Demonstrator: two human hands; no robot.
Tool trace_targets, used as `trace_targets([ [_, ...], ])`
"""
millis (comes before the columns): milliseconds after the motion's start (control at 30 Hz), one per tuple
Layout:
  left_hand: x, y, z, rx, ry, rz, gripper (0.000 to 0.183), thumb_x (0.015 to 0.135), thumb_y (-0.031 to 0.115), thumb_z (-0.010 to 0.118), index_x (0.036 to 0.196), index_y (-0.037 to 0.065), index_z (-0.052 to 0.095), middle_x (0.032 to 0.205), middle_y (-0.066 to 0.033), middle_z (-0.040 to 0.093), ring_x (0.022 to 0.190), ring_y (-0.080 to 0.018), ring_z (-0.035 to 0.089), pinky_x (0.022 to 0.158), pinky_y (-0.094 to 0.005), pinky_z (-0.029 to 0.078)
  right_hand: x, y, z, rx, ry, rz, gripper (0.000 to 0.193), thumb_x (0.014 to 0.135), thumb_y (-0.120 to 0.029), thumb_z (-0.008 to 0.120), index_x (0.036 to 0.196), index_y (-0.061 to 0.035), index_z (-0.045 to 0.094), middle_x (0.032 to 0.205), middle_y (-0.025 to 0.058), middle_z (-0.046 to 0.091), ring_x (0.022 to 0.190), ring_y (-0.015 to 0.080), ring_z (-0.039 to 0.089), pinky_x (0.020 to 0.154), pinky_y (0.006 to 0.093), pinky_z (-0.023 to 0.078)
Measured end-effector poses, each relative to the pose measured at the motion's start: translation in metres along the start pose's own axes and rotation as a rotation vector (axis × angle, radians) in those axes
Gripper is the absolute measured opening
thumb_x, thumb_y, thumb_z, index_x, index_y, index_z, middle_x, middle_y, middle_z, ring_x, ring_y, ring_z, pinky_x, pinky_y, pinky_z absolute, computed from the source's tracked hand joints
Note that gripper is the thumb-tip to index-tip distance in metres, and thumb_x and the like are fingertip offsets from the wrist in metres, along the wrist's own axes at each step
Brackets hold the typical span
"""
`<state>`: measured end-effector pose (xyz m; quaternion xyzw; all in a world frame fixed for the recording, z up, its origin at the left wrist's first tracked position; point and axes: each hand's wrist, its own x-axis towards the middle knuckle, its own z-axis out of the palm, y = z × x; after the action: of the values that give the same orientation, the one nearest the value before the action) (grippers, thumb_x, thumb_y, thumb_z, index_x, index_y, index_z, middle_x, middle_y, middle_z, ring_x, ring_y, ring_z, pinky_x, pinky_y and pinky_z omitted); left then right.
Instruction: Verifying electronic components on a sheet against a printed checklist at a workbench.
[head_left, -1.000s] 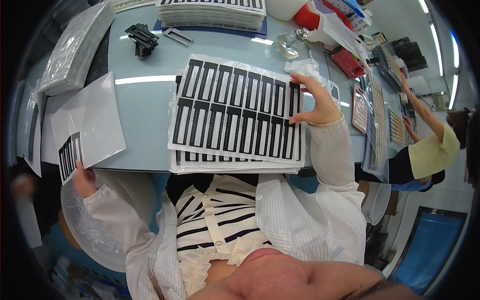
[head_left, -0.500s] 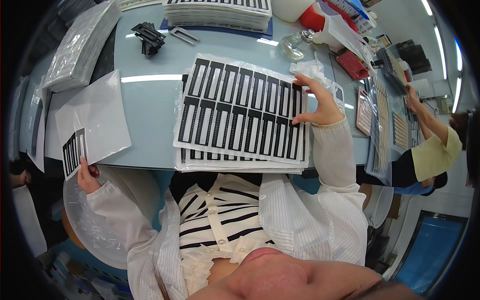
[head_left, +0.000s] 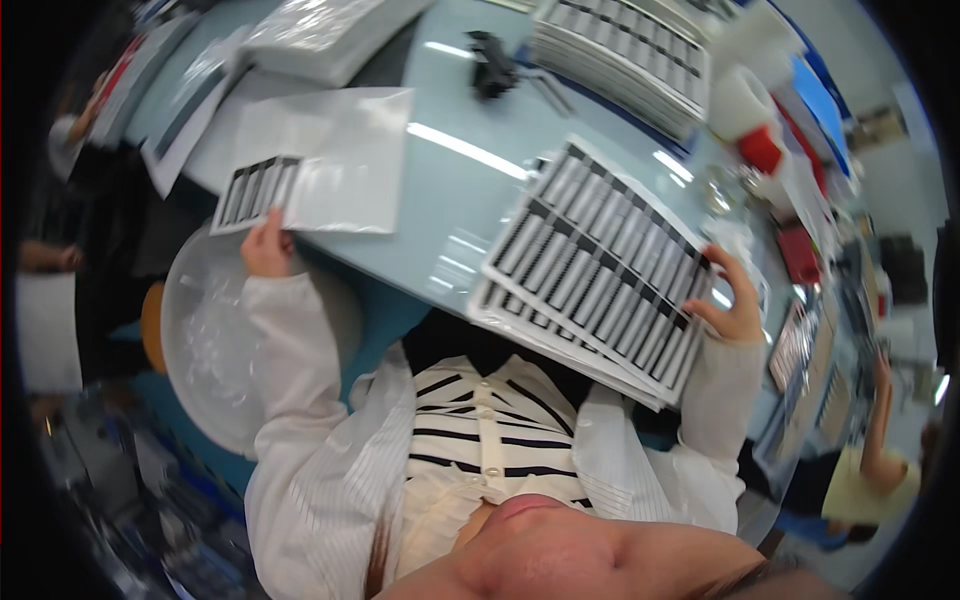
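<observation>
My left hand [head_left: 267, 247] pinches the lower edge of a small white sheet with black rectangular frames [head_left: 258, 192]. That piece overlaps the left part of a plain white glossy sheet [head_left: 345, 165] on the table's near left. On the right, a larger sheet with two rows of black frames [head_left: 605, 260] tops a loose stack at the table's near edge. My right hand [head_left: 735, 300] is at that sheet's right edge, thumb and fingers spread apart. Blur hides whether the fingertips press on it.
A tall stack of framed sheets [head_left: 620, 65] stands at the back, beside small black pieces [head_left: 490, 65]. A plastic-wrapped pile [head_left: 325, 35] lies back left. Below the table's left edge is a lined white bin [head_left: 215, 340]. A glass bottle [head_left: 722, 190] stands right. Other people work on both sides.
The view has swung, so the table now looks tilted. My left hand's small piece lies further over the plain white sheet. My right hand stays at the large sheet's right edge.
</observation>
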<state>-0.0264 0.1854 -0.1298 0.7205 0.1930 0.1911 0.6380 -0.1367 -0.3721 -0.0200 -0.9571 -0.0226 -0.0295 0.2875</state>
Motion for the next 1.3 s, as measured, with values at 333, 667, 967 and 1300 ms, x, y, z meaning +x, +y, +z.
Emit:
trace_targets([
  [333, -0.002, 0.016, -0.024, -0.161, -0.071, -0.184, 0.035, 0.076, 0.026, 0.062, 0.053, 0.004, 0.049, 0.047, -0.0016, 0.044, 0.038, -0.0079, 0.035, 0.037, -0.0214, 0.023, -0.004, -0.007, -0.009, -0.031, 0.113, 0.049, 0.066, 0.062, -0.013, 0.071, 0.121, -0.0054, 0.042, 0.118, 0.0091, 0.049, 0.112, 0.0210, 0.044, 0.090, 0.0353, 0.033],
  [667, 0.044, 0.023, -0.046, 0.042, 0.036, -0.151, 0.042, 0.075, 0.035, 0.063, 0.049, 0.007, 0.047, 0.043, 0.0015, 0.039, 0.033, -0.0053, 0.030, 0.033, -0.0214, 0.017, -0.012, -0.014, -0.024, -0.021, 0.190, 0.091, 0.050, 0.070, -0.011, 0.065, 0.116, -0.0025, 0.047, 0.114, 0.0102, 0.052, 0.109, 0.0203, 0.046, 0.092, 0.0312, 0.031],
  [967, 0.061, 0.002, -0.049, 0.666, 0.301, 0.146, 0.051, 0.075, 0.046, 0.059, 0.056, -0.001, 0.054, 0.048, -0.0043, 0.049, 0.048, -0.0126, 0.041, 0.051, -0.0273, 0.036, -0.016, -0.001, -0.025, 0.044, 0.260, 0.172, 0.047, 0.073, -0.012, 0.064, 0.116, -0.0025, 0.047, 0.111, 0.0091, 0.054, 0.105, 0.0184, 0.048, 0.090, 0.0295, 0.033],
  [1300, 0.049, 0.047, -0.033, 0.722, 0.282, 0.460, 0.028, 0.081, 0.027, 0.057, 0.071, 0.001, 0.058, 0.065, -0.0047, 0.055, 0.058, -0.0130, 0.049, 0.053, -0.0247, 0.039, -0.029, 0.033, -0.016, 0.133, 0.275, 0.254, 0.043, 0.073, -0.006, 0.064, 0.112, -0.0002, 0.050, 0.107, 0.0083, 0.055, 0.096, 0.0147, 0.052, 0.078, 0.0241, 0.041],
])
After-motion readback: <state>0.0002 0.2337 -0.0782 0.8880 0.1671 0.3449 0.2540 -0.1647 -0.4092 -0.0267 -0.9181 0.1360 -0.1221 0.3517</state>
